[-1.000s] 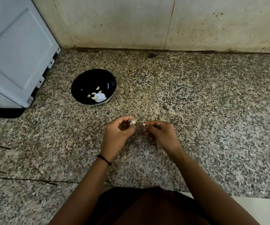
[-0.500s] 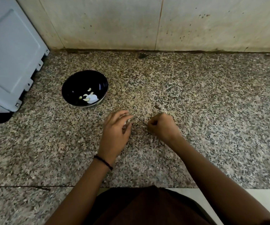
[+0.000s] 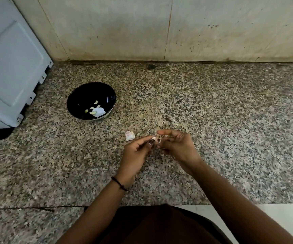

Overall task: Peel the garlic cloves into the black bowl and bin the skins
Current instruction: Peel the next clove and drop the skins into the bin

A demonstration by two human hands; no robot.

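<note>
Left hand [image 3: 135, 155] and right hand [image 3: 177, 147], fingers narrowly pinching 1 garlic clove [image 3: 154, 138] well short of the black bowl [image 3: 82, 92]: a slip would likely drop it onto the tabletop [image 3: 230, 138].

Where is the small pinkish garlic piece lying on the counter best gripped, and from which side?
Pinch its two opposite edges, coming from above. The garlic piece lies low and free on the counter, touching nothing, so no side is blocked; the left hand, nearest, now pinches a clove.
</note>
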